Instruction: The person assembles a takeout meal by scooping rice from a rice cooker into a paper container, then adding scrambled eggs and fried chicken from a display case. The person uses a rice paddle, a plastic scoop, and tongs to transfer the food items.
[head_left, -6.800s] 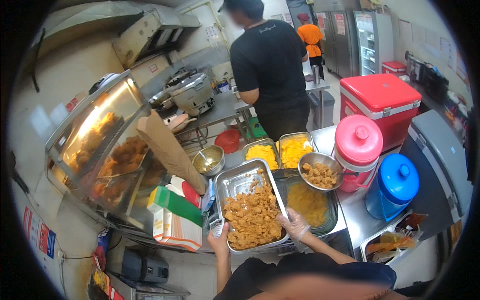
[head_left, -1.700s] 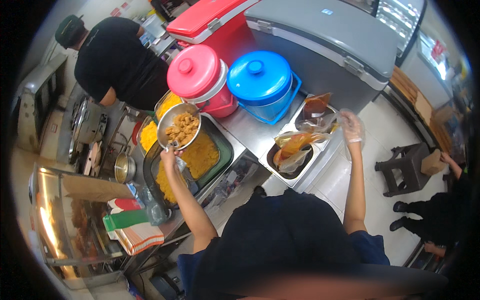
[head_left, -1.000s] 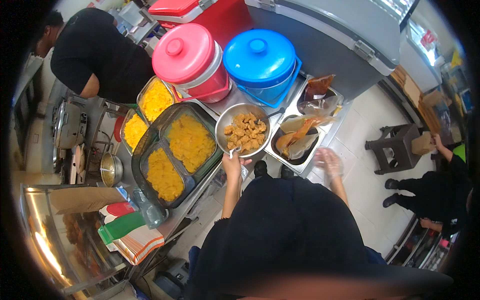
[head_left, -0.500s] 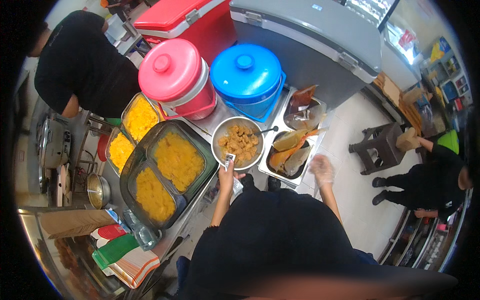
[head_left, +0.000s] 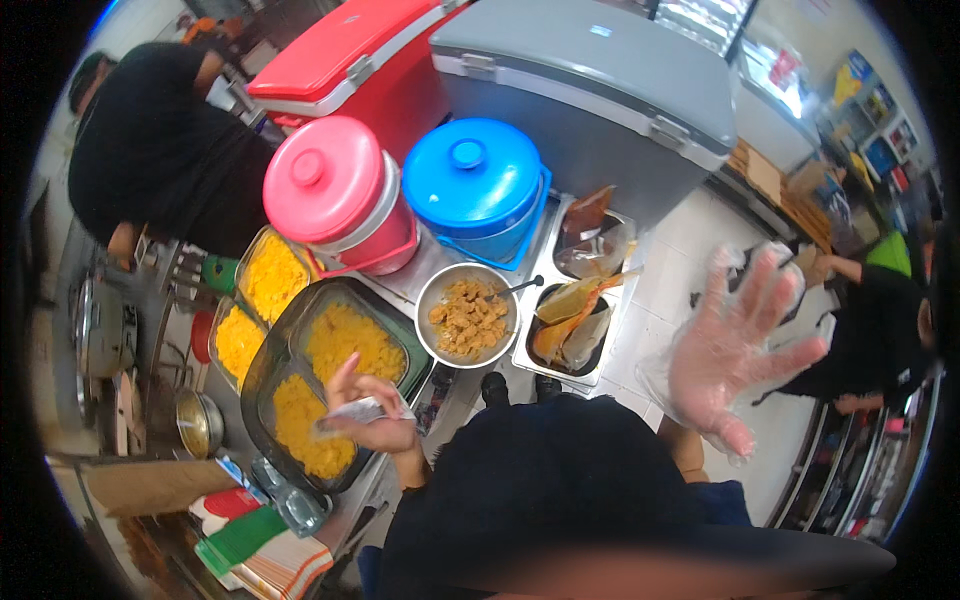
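Note:
A thin clear plastic glove covers my right hand [head_left: 735, 350], which is raised over the floor at the right with its fingers spread and nothing in it. My left hand [head_left: 385, 428] is bare and held above the dark divided tray [head_left: 255, 385]. A small white-and-grey packet [head_left: 362, 411] is pinched in it; its print is blurred. Yellow mash [head_left: 355, 340] fills both halves of that tray. A metal bowl [head_left: 427, 341] of brown saucy meat pieces [head_left: 467, 317] stands between my hands, with a dark-handled spoon [head_left: 525, 285] resting in it.
Metal pans [head_left: 592, 378] with bags of sauce [head_left: 590, 335] stand right of the bowl. Behind are a pink jug [head_left: 320, 180], a blue jug [head_left: 470, 175], a red cooler [head_left: 340, 60] and a grey cooler [head_left: 590, 90]. One person [head_left: 160, 150] works at left, another [head_left: 870, 320] at right.
My left hand has moved left from the bowl's edge to above the dark tray, with the packet. My gloved right hand has risen away from the pans and spread its fingers.

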